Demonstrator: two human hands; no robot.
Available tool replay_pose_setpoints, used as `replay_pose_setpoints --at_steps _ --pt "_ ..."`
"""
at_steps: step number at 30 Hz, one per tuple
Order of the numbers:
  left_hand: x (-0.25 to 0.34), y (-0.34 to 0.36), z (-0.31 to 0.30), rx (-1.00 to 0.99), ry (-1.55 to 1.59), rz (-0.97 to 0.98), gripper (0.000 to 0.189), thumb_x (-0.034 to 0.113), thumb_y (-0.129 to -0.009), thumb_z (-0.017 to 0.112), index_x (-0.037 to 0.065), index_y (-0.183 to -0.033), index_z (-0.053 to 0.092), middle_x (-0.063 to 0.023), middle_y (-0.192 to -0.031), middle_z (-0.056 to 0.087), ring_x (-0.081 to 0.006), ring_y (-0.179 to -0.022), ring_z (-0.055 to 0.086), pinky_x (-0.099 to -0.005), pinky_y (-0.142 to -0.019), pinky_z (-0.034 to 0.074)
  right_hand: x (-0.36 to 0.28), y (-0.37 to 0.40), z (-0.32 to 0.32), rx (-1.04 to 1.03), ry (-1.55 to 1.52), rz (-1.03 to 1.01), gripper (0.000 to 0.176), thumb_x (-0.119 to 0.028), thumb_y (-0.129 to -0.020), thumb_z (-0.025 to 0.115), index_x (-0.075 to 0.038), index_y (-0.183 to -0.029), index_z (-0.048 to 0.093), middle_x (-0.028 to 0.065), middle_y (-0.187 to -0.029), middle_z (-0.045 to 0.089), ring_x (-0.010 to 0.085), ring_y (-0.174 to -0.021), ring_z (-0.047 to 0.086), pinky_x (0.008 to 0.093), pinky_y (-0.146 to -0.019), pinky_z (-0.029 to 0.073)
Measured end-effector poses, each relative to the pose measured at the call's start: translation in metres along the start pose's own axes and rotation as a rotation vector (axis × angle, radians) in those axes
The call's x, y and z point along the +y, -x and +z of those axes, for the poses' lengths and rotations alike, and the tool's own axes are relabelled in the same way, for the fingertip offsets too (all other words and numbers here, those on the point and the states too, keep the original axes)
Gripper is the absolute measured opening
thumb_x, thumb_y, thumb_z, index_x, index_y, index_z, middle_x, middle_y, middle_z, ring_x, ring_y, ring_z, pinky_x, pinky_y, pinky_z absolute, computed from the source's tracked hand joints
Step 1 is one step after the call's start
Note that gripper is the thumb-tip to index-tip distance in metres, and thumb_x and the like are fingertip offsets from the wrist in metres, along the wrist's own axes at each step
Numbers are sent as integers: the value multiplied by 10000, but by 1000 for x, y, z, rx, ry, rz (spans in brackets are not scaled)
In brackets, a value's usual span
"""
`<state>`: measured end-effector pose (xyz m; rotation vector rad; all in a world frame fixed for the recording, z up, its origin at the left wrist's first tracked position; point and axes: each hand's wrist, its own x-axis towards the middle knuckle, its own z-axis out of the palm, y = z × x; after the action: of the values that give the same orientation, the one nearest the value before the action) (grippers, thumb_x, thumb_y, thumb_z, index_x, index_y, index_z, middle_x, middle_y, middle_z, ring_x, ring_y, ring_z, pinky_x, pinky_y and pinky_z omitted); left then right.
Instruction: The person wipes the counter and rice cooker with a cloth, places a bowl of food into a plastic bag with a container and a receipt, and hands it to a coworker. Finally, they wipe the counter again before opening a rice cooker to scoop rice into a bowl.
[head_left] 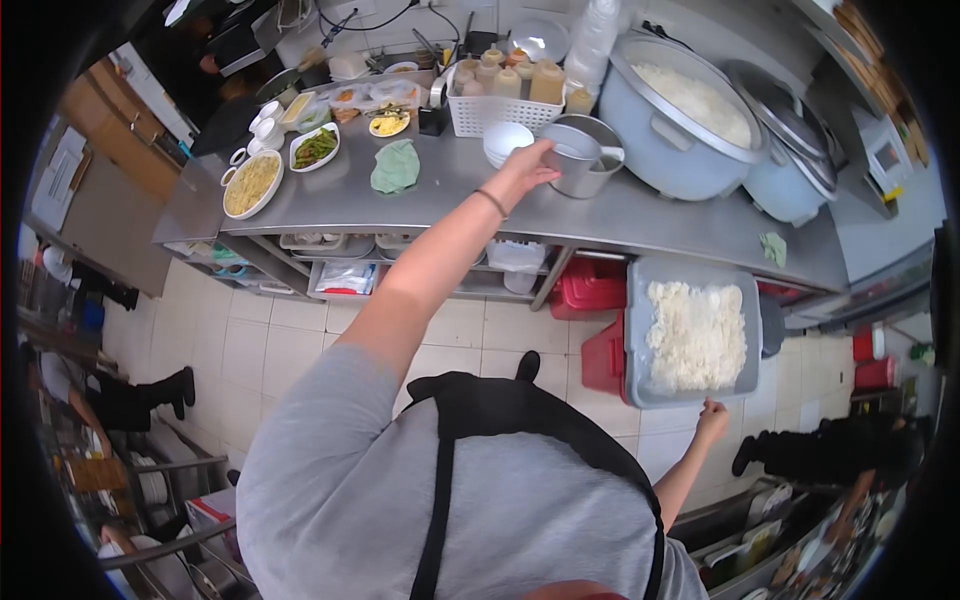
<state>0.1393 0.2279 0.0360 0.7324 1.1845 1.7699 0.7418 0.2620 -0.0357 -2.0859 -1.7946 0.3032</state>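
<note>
- Head view: your left hand (530, 168) pinches the rim of the steel cup (578, 158), far on the surface (640, 215).
- The cup is probably stiff, light and slick; its rim suits best.
- Your right hand (712, 418) touches the rice tub's (636, 300) near edge; its grip can't be told.

A green cloth (396, 166) lies on the steel counter (340, 195) between a noodle plate (252, 184) and stacked white bowls (505, 140).

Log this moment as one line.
left hand: at metal pot rim | right hand: at rice tub near edge | counter: white bowls, rice cooker
</note>
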Motion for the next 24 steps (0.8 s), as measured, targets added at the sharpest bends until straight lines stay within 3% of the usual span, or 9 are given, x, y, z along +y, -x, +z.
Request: replay_pose_setpoints --at_steps 9,12,13,16,18,19,21,23,24 --pt "34 -69 35 394 -55 -349 616 385 -805 583 -55 -1198 406 -206 -997 559 -293 -794 608 -331 -704 527 -49 -112 42 -149 -8 -109 133 -153 -667 633 -56 -751 670 103 -619 627 226 -598 603 340 -602 471" --pt "40 -38 -26 434 -640 86 323 330 -769 622 12 -815 662 -102 -696 633 -209 -691 612 -311 -609 486 -64 -153 43 -152 112 -13 177 -153 -661 625 -71 -814 660 84 -589 620 223 -612 609 337 -619 475" --pt "35 -30 -66 542 -940 417 250 293 -763 601 53 -785 668 -115 -703 636 -245 -683 618 -352 -612 466 -62 -166 45 -266 -6 -80 332 -96 -649 636 -90 -979 612 119 -759 646 245 -773 620 334 -704 469" --pt "57 5 -172 772 -1490 49 229 257 -779 485 97 -810 645 -177 -790 619 -324 -754 601 -392 -649 479 -48 -198 69 -116 97 -485 511 -35 -658 638 -98 -1149 509 175 -991 602 309 -943 573 350 -778 444" --pt "33 28 -245 882 -2041 426 191 236 -770 499 100 -774 633 -164 -815 625 -310 -748 610 -398 -635 486 -70 -200 63 -225 117 -420 625 -14 -636 652 -112 -1218 445 202 -1154 513 343 -1086 483 369 -857 416" --pt "23 32 -252 875 -2041 412 191 236 -770 499 100 -774 633 -164 -815 625 -310 -748 610 -398 -635 486 -78 -200 63 -286 86 -349 599 -29 -643 654 -104 -1206 463 198 -1134 530 336 -1061 503 371 -846 423" --pt "4 40 -263 587 -1915 -265 143 185 -737 536 97 -789 636 -149 -837 628 -293 -763 613 -393 -636 489 -85 -196 64 -348 65 -269 574 -44 -649 655 -97 -1193 480 193 -1114 546 329 -1036 523 374 -835 430" --pt "-15 37 -196 370 -1777 -454 149 126 -627 621 67 -764 632 -145 -780 622 -288 -742 612 -383 -676 486 -89 -194 69 -356 163 -304 477 -86 -668 658 -84 -1130 540 181 -1051 583 311 -970 562 373 -800 446" --pt "-20 49 -151 178 -1761 -219 182 93 -600 612 64 -774 655 -137 -774 635 -283 -722 616 -358 -689 482 -88 -193 73 -358 170 -302 477 -86 -668 658 -84 -1130 540 181 -1051 583 311 -970 562 373 -800 446"
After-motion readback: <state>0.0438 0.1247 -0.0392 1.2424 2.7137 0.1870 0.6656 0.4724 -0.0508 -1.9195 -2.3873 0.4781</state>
